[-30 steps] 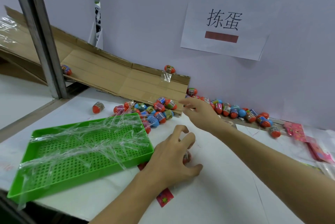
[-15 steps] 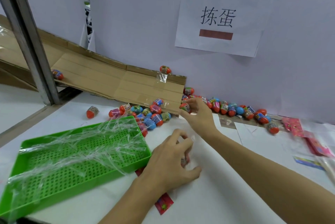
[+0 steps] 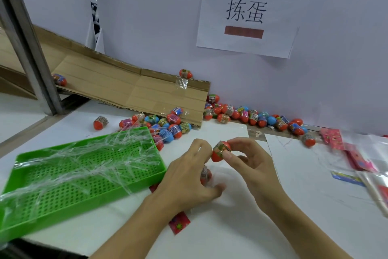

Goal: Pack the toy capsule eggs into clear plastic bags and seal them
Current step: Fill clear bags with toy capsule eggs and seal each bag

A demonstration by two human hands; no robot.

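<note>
Dozens of capsule eggs (image 3: 252, 116) lie heaped along the wall at the back of the white counter (image 3: 231, 227), beside a green tray (image 3: 84, 177). Nearer, the left hand (image 3: 186, 177) curls over a clear bag with another egg (image 3: 205, 175) inside. Her right hand (image 3: 249, 162) pinches one red egg (image 3: 220, 150) by its banded middle, fingers (image 3: 227, 155) clenched on it, long axis tilted, red end down-left. It looks light, hard and slick, so that waist grip seems wise.
</note>
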